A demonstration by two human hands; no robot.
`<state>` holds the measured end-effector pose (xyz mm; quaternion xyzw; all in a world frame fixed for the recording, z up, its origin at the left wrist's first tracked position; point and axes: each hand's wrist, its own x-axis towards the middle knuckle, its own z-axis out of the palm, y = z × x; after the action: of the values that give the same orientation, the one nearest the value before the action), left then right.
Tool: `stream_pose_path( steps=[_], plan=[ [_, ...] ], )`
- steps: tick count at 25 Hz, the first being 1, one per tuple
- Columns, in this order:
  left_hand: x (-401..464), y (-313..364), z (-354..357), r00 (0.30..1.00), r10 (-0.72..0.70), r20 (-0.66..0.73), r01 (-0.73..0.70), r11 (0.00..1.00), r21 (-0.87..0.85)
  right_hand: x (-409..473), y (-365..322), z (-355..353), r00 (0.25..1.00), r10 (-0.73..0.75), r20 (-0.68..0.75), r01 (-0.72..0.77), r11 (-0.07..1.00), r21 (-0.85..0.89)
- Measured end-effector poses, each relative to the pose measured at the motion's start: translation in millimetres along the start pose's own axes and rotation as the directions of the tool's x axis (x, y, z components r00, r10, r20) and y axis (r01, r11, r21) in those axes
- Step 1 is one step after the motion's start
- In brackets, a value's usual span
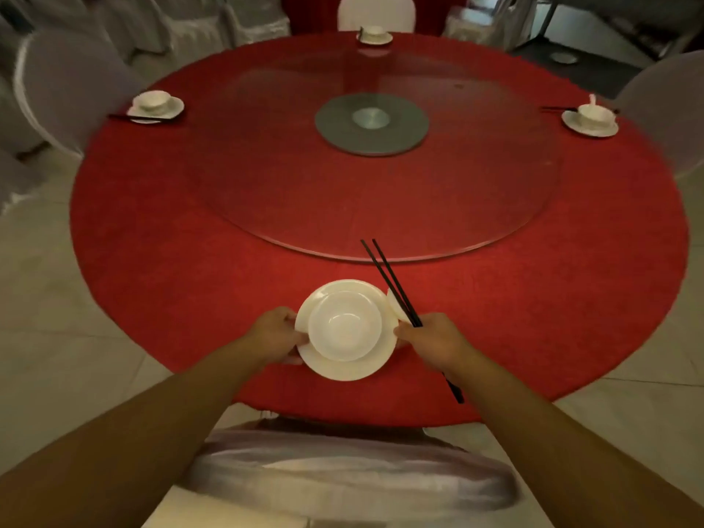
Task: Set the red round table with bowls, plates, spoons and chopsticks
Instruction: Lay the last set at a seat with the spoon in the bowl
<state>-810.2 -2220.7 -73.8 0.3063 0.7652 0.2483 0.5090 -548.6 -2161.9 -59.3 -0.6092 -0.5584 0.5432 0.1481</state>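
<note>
White bowl (344, 325) on white plate (343, 369); black chopsticks (392, 283) alongside.

arms: two, bare to frame edge | sleeves: none visible | hands: left (275, 331), right (434, 339), ungloved

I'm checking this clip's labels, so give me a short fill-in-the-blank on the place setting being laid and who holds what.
1. The bowl sits on a white ____.
2. The black chopsticks are held in the ____ hand.
3. The left hand grips the ____ edge of the plate.
4. Counting the far side, ____ other settings already stand on the table.

Missing words: plate; right; left; three
</note>
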Motion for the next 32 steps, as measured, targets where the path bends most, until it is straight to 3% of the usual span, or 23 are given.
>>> stream_pose_path(
  steps=[10,19,24,28,32],
  plan=[
    [61.5,-27.9,2.3,0.991,0.11,0.073,-0.107,0.994,-0.034,39.7,32.3,19.7,0.991,-0.048,-0.127,0.04,0.997,-0.069],
    [68.3,-40.9,2.8,0.991,0.116,0.07,-0.107,0.986,-0.125,49.7,43.9,26.9,0.985,-0.084,-0.151,0.068,0.992,-0.104],
    [65.6,-42.1,1.3,0.986,0.145,0.084,-0.133,0.983,-0.128,45.3,36.9,16.7,0.961,-0.099,-0.259,0.077,0.992,-0.095],
    [58.8,-40.6,-0.4,0.986,0.118,0.119,-0.107,0.99,-0.096,40.4,25.6,16.7,0.976,-0.183,-0.117,0.172,0.981,-0.093],
    [54.7,-39.0,-1.2,0.985,0.11,0.136,-0.094,0.988,-0.124,41.3,12.0,24.2,0.943,-0.318,0.096,0.33,0.927,-0.177]
  ],
)
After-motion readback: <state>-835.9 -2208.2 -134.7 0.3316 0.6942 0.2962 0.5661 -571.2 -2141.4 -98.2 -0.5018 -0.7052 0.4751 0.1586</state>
